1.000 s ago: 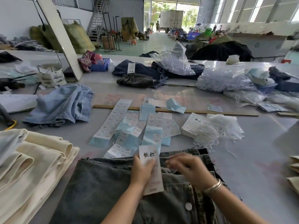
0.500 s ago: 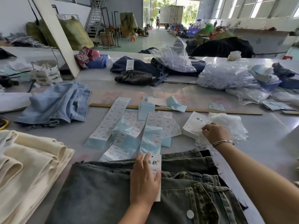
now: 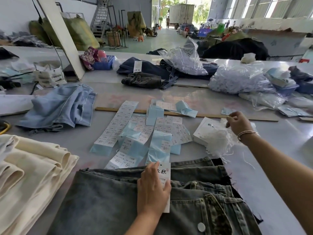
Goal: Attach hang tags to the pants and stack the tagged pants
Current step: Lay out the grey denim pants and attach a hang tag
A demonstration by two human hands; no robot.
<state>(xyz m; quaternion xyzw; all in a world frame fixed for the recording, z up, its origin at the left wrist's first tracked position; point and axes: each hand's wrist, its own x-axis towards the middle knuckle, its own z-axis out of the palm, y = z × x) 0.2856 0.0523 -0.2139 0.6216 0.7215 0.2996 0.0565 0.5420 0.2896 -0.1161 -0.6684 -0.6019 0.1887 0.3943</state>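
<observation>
Grey washed jeans (image 3: 110, 200) lie flat at the table's near edge. A white hang tag (image 3: 164, 173) with black characters rests on their waistband, and my left hand (image 3: 152, 189) presses it down with flat fingers. My right hand (image 3: 238, 123) is raised over a heap of white plastic tag strings (image 3: 218, 141) to the right, its fingertips pinching a thin string pulled up from the heap. A stack of white hang tags (image 3: 205, 128) lies partly under the strings. Strips of size stickers on blue backing (image 3: 135, 133) are spread beyond the jeans.
Folded cream pants (image 3: 33, 175) are stacked at the near left. Light blue jeans (image 3: 59, 106) lie at the left, dark jeans (image 3: 145, 78) further back. A wooden ruler (image 3: 186, 114) crosses the table. Clear bags of strings (image 3: 237, 78) fill the right side.
My right hand left the jeans, reached right to the string heap and lifted up from it pinching a string. My left hand laid the tag flat on the waistband and stays there.
</observation>
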